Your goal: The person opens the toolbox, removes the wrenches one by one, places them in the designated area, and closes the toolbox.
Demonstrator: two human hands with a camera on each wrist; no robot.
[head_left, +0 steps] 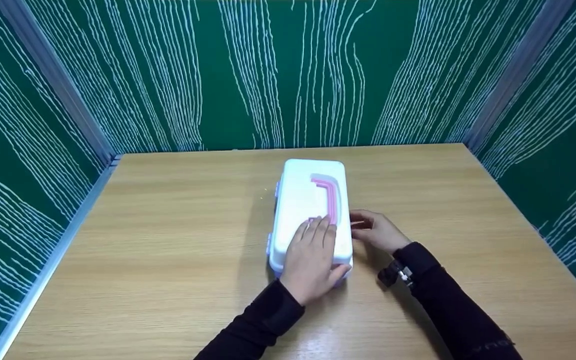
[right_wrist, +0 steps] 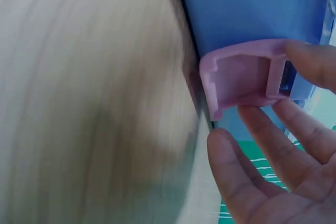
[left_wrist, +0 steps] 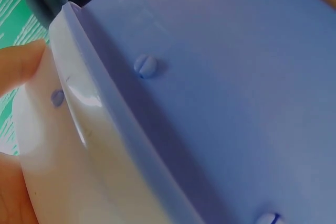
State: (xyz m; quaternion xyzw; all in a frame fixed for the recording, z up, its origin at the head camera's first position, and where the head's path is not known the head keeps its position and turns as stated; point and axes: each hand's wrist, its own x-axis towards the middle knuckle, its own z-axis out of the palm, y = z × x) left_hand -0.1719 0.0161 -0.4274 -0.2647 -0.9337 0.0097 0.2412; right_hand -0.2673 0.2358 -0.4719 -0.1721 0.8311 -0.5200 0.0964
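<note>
A box with a white lid [head_left: 300, 205], a pink carry handle [head_left: 330, 197] and a blue base [right_wrist: 247, 9] lies on the wooden table [head_left: 168, 250]. My left hand [head_left: 313, 252] rests flat on the near end of the lid, its thumb down over the lid's edge. In the left wrist view the lid rim [left_wrist: 63, 145] and the blue base [left_wrist: 220, 77] fill the picture. My right hand [head_left: 365, 226] is at the box's right side. Its fingers [right_wrist: 310, 64] pinch a pink latch [right_wrist: 239, 77] that stands out from the base.
Green panels with white wavy lines [head_left: 288, 75] wall in the table at the back and both sides. A metal rail [head_left: 48, 260] runs along the left edge. Bare tabletop lies left, right and behind the box. Both arms wear black sleeves.
</note>
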